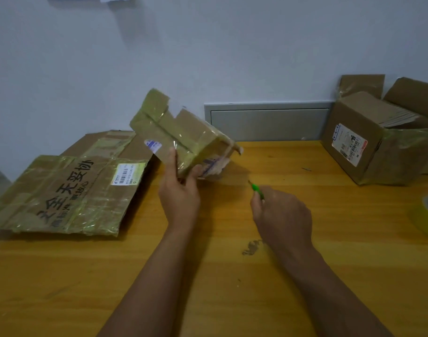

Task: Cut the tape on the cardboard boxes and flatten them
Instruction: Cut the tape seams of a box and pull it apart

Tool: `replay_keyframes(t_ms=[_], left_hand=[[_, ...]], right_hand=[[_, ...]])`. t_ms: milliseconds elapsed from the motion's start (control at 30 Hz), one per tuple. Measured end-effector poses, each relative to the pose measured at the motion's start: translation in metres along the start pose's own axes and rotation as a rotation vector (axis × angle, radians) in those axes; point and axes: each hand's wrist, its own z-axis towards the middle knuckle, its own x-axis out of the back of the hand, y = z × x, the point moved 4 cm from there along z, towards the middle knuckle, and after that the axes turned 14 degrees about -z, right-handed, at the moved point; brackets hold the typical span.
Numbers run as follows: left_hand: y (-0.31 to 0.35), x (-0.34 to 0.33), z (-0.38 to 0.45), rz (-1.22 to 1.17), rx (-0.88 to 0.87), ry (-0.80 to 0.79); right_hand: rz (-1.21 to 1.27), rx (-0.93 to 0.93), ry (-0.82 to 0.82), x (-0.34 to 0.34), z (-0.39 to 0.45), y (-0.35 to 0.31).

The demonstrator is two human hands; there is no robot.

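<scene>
My left hand grips a small taped cardboard box by its near edge and holds it tilted above the wooden table. The box looks partly collapsed, with yellowish tape across its face and a torn label on its right end. My right hand is curled round a green-handled cutter, whose tip points up toward the box's lower right corner, a short gap away.
Flattened taped boxes with black printed characters lie stacked at the left. An open cardboard box with a shipping label stands at the back right. A yellow tape roll sits at the right edge. A wall runs behind the table.
</scene>
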Motion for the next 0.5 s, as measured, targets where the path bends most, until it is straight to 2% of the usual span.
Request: replay_keyframes(t_ms=[100, 167, 300, 500], left_hand=[[0.002, 0.0, -0.007, -0.004, -0.041, -0.057], [0.012, -0.007, -0.018, 0.037, -0.086, -0.117], [0.023, -0.013, -0.025, 0.23, -0.196, -0.131], [0.037, -0.014, -0.022, 0.191, -0.346, -0.083]], right_hand=[[0.246, 0.003, 0.292, 0.012, 0.005, 0.002], [0.43, 0.079, 0.359, 0.007, 0.004, -0.009], [0.677, 0.057, 0.246, -0.008, 0.01, -0.018], [0.93, 0.022, 0.129, -0.017, 0.018, -0.015]])
